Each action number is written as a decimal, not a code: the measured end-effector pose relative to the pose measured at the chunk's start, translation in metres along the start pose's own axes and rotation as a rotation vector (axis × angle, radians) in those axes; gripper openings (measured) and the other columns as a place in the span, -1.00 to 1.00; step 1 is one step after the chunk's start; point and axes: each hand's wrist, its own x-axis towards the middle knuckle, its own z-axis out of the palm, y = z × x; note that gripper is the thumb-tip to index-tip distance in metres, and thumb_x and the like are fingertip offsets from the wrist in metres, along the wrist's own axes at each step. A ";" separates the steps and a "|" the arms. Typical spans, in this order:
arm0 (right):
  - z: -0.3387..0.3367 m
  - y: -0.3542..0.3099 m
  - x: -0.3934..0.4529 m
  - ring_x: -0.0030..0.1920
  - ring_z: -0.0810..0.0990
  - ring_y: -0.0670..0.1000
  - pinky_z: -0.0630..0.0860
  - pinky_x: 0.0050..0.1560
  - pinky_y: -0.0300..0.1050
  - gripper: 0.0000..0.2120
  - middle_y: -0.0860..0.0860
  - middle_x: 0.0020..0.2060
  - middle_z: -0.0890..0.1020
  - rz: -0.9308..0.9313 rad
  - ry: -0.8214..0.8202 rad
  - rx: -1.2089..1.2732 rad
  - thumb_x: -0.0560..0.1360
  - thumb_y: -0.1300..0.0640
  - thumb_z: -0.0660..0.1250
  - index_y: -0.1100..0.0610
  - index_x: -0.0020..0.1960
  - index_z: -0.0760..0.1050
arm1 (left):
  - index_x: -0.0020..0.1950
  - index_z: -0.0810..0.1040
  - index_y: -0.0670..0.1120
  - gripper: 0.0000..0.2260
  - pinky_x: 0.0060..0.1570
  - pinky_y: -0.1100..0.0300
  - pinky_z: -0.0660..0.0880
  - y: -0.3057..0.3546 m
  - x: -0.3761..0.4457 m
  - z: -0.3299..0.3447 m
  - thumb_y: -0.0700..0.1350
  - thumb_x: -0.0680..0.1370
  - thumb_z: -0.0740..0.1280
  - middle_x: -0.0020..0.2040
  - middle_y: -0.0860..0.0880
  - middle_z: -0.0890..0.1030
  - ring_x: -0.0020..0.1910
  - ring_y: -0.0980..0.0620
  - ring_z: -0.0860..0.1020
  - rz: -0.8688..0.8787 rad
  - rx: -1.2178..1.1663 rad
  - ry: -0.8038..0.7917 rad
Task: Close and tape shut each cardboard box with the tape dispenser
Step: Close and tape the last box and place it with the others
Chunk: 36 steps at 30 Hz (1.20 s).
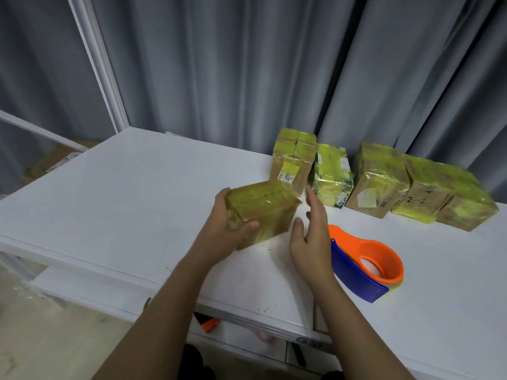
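A small cardboard box wrapped in yellowish tape sits tilted near the middle of the white table. My left hand grips its left end, thumb on the front face. My right hand hovers just right of the box with straight fingers, holding nothing. The orange and blue tape dispenser lies on the table directly right of my right hand, untouched.
Several taped boxes stand in a row at the back: one upright, a green-printed one, and more to the right. Grey curtains hang behind. A cardboard carton lies on the floor at left.
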 end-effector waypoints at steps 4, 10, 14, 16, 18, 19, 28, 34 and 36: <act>-0.001 -0.009 0.006 0.45 0.21 -0.19 0.24 0.45 -0.03 -0.50 -0.25 0.43 0.25 0.148 -0.057 0.110 0.66 0.15 0.08 -0.19 0.51 0.04 | 0.56 -0.04 0.08 -0.31 0.32 0.28 0.25 -0.006 -0.012 -0.031 -0.09 0.57 0.31 0.51 0.15 0.14 0.44 0.14 0.21 -0.042 0.137 -0.194; 0.000 -0.012 0.009 -0.10 0.46 -0.51 0.37 -0.12 -0.54 -0.62 -0.48 -0.13 0.52 0.371 -0.137 0.294 0.66 0.08 0.09 -0.05 0.47 0.25 | 0.53 0.11 -0.04 -0.48 0.36 0.05 0.30 0.002 -0.021 -0.027 -0.09 0.61 0.23 0.51 -0.02 0.21 0.40 0.01 0.32 -0.013 0.295 0.050; 0.002 -0.012 0.001 -0.14 0.51 -0.31 0.42 -0.14 -0.48 -0.61 -0.04 -0.04 0.56 0.301 -0.137 0.207 0.61 0.21 0.21 -0.03 0.40 0.29 | 0.10 0.36 -0.12 -0.70 -0.09 0.03 0.53 0.015 -0.027 -0.015 0.12 0.59 0.19 -0.02 -0.09 0.57 -0.15 -0.10 0.60 -0.212 0.245 0.252; -0.002 -0.012 -0.002 -0.18 0.50 -0.29 0.43 -0.17 -0.40 -0.60 -0.07 -0.03 0.55 0.264 -0.165 0.182 0.59 0.17 0.26 -0.11 0.36 0.29 | 0.03 0.36 -0.11 -0.62 -0.22 0.06 0.58 0.023 -0.030 -0.010 0.22 0.58 0.13 -0.11 -0.06 0.59 -0.20 -0.04 0.62 -0.333 0.025 0.124; -0.008 -0.013 -0.004 -0.10 0.53 -0.21 0.46 -0.14 -0.34 -0.61 -0.11 0.00 0.56 0.268 -0.190 0.216 0.58 0.12 0.29 -0.17 0.33 0.30 | 0.09 0.32 -0.08 -0.61 -0.30 0.14 0.57 0.029 -0.033 -0.002 0.24 0.55 0.19 0.00 -0.04 0.54 -0.08 0.00 0.60 -0.365 -0.083 0.006; -0.012 -0.014 -0.005 -0.06 0.54 -0.17 0.47 -0.13 -0.35 -0.63 -0.10 0.02 0.55 0.268 -0.189 0.233 0.58 0.12 0.28 -0.16 0.32 0.32 | 0.13 0.29 -0.06 -0.61 -0.31 0.15 0.57 0.029 -0.033 0.002 0.21 0.54 0.24 0.04 -0.04 0.51 -0.02 0.00 0.58 -0.358 -0.085 -0.022; -0.082 0.010 -0.013 0.20 0.37 0.15 0.31 0.12 0.03 -0.46 0.07 0.16 0.44 0.312 -0.112 -0.960 0.45 -0.22 0.30 0.08 0.28 0.32 | 0.24 0.38 0.07 -0.41 0.08 -0.17 0.53 0.016 -0.013 0.025 0.38 0.35 0.16 0.12 -0.09 0.50 0.04 -0.06 0.57 -0.242 -0.018 0.052; -0.088 0.026 -0.023 0.12 0.53 0.14 0.44 -0.10 -0.05 -0.34 0.08 0.21 0.48 0.267 -0.243 -1.029 0.56 -0.12 0.18 0.05 0.54 -0.01 | 0.37 0.35 -0.03 -0.54 0.13 -0.07 0.51 0.027 -0.006 0.047 0.21 0.58 0.12 0.14 -0.04 0.53 0.08 -0.04 0.55 -0.171 -0.009 0.049; -0.095 0.028 -0.025 0.04 0.57 0.13 0.38 -0.19 -0.08 -0.37 0.07 0.16 0.53 0.225 -0.260 -1.023 0.60 -0.05 0.15 0.02 0.56 -0.06 | 0.39 0.34 -0.04 -0.56 0.11 0.00 0.50 0.027 -0.002 0.055 0.17 0.60 0.11 0.16 -0.05 0.54 0.08 -0.04 0.55 -0.172 -0.006 0.043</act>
